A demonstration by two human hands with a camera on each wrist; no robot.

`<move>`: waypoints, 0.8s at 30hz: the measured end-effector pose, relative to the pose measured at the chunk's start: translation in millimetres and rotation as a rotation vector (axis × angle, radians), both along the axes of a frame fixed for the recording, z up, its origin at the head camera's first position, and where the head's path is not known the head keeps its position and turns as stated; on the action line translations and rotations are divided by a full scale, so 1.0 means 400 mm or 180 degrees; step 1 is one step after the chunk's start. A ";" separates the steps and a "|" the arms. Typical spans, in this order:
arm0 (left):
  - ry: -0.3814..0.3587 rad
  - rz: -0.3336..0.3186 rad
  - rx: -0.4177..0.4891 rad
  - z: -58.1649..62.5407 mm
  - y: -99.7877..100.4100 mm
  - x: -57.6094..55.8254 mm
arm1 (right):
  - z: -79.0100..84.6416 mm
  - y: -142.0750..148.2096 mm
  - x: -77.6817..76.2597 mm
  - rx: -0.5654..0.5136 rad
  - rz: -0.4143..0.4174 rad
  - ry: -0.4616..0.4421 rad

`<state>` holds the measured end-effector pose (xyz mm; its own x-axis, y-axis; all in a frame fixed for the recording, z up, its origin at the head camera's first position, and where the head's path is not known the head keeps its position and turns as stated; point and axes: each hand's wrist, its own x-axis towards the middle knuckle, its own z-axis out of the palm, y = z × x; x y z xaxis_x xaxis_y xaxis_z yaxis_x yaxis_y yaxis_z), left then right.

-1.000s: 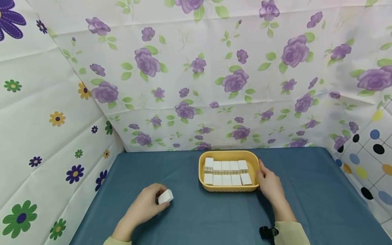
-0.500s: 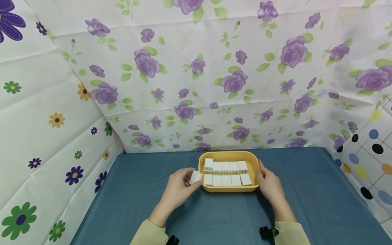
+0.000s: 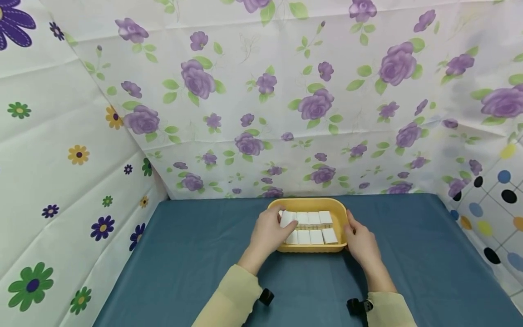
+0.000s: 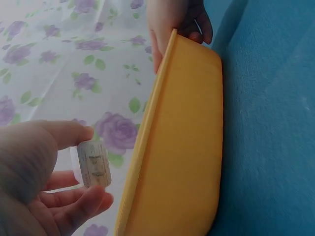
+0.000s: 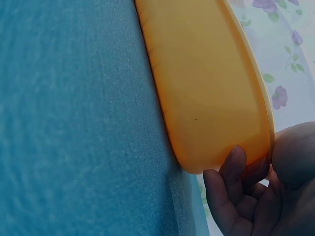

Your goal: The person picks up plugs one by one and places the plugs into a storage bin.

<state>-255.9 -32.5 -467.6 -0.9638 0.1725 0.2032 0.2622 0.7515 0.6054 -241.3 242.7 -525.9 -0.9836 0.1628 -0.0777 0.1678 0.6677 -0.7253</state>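
My left hand point(image 3: 268, 230) pinches a small white box point(image 4: 95, 163) between thumb and fingers. In the left wrist view its face shows fine print and two small dark marks. This hand is over the left end of a yellow plastic tray point(image 3: 312, 248), hiding part of it. Inside the tray, white boxes point(image 3: 316, 236) of the same kind lie in two rows. With thumb at the rim and fingers curled against the outer wall, my right hand point(image 3: 362, 240) grips the tray's right end. The right wrist view shows those fingertips on the yellow wall point(image 5: 206, 83).
A blue cloth point(image 3: 196, 254) covers the table under the tray. Behind it hangs a white sheet with purple flowers point(image 3: 249, 144), and patterned sheets close off both sides. Each sleeve has a black wrist device point(image 3: 266, 297) near it.
My left hand has carried the white box rightward and away from me, from the cloth left of the tray to above the tray's left end. My right hand stays on the tray.
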 end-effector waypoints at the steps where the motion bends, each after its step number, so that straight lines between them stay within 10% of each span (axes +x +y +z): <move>1: 0.0016 0.0037 -0.0095 0.002 0.012 -0.008 | 0.001 0.000 0.000 0.0002 0.0003 -0.0001; 16: 0.0517 0.0112 -0.2143 -0.055 0.121 -0.134 | 0.008 -0.008 0.004 0.0077 0.0000 -0.0068; 24: 0.0635 0.0123 -0.2423 -0.077 0.117 -0.140 | 0.011 -0.004 0.004 0.0083 -0.0050 -0.0109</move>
<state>-311.9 14.3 -498.2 -0.9297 0.3008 0.2126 0.2769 0.9513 -0.1353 -239.7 241.0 -521.7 -0.9777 0.1807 -0.1066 0.2028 0.6834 -0.7013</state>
